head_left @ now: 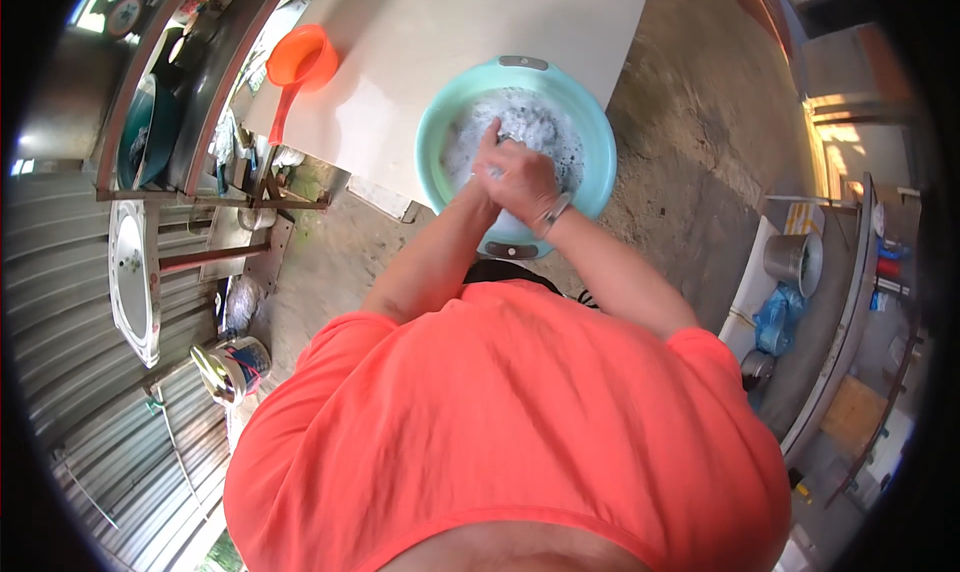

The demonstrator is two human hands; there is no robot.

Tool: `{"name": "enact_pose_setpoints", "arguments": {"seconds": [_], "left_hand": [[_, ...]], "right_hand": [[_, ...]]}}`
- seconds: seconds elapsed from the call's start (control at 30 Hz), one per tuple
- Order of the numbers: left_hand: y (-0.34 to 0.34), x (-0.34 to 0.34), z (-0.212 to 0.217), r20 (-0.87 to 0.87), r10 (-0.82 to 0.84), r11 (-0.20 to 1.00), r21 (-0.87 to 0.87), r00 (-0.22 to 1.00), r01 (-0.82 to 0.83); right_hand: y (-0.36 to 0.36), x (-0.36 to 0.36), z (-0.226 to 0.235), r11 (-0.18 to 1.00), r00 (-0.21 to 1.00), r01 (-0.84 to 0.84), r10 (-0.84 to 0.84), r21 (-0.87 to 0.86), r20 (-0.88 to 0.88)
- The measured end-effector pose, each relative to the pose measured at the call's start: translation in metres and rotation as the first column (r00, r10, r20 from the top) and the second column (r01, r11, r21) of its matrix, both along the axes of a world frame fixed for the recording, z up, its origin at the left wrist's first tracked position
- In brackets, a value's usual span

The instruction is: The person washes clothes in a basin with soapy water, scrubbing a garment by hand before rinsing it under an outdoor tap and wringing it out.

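My two hands meet over a turquoise round basin [431, 162] with grey handles, which holds water covered in white suds [525, 120]. My right hand [524, 181], a band around its wrist, lies across my left hand with its fingers curled in. Whatever those fingers close around, if anything, is hidden. Of my left hand [489, 144], one digit sticks out toward the far side of the basin; the rest is covered by the right. A bit of white, foam or cloth, shows between the hands. Both forearms are bare.
The basin stands at the near right corner of a pale tabletop [400, 102]. An orange dipper [305, 60] lies at its left. Metal shelving [205, 102] with a green bowl [147, 132] rises on the left. To the right, a metal pot [790, 260] and blue plastic bag [778, 319] sit on a ledge.
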State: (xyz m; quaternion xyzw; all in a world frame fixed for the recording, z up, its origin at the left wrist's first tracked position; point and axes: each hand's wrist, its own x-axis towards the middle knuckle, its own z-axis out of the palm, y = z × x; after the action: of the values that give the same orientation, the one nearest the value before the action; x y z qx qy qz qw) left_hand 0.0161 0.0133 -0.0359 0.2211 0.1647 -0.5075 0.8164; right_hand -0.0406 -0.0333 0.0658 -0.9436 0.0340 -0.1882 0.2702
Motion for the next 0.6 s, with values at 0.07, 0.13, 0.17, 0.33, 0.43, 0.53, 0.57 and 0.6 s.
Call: {"name": "enact_pose_setpoints", "arguments": {"seconds": [0.07, 0.13, 0.17, 0.33, 0.43, 0.53, 0.57, 0.6], "left_hand": [[-0.001, 0.000, -0.019, 0.065, -0.040, 0.999, -0.019, 0.997, 0.041], [-0.007, -0.006, -0.044, 0.610, -0.145, 0.985, 0.164, 0.779, 0.055], [-0.008, -0.006, -0.037, 0.717, -0.191, 0.977, 0.206, 0.670, 0.058], [-0.010, -0.002, 0.041, -0.116, -0.075, 0.992, 0.094, 0.990, 0.087], [0.007, 0.007, 0.053, -0.002, 0.063, 0.998, 0.029, 0.998, -0.062], [0.024, 0.004, 0.062, -0.073, 0.168, 0.972, -0.153, 0.983, -0.177], [0.024, 0.000, 0.057, -0.079, 0.172, 0.970, -0.160, 0.982, -0.182], [0.021, -0.007, 0.050, -0.084, 0.174, 0.968, -0.167, 0.981, -0.186]], "right_hand": [[0.002, -0.001, 0.002, 0.999, 0.999, 0.018, -0.019, 0.052, 0.030], [-0.014, 0.006, -0.011, 0.989, 0.995, 0.099, -0.098, 0.113, -0.014], [-0.023, 0.010, -0.015, 0.974, 0.982, 0.176, -0.163, 0.141, -0.096], [-0.052, 0.015, -0.032, 0.891, 0.926, 0.363, -0.315, 0.272, -0.206], [-0.083, 0.013, -0.038, 0.763, 0.825, 0.512, -0.309, 0.395, -0.473], [-0.094, 0.015, -0.042, 0.498, 0.844, 0.518, -0.164, 0.695, -0.511], [-0.089, 0.018, -0.031, 0.502, 0.844, 0.515, -0.157, 0.695, -0.513], [-0.081, 0.022, -0.020, 0.189, 0.924, 0.382, -0.048, 0.905, -0.380]]}}
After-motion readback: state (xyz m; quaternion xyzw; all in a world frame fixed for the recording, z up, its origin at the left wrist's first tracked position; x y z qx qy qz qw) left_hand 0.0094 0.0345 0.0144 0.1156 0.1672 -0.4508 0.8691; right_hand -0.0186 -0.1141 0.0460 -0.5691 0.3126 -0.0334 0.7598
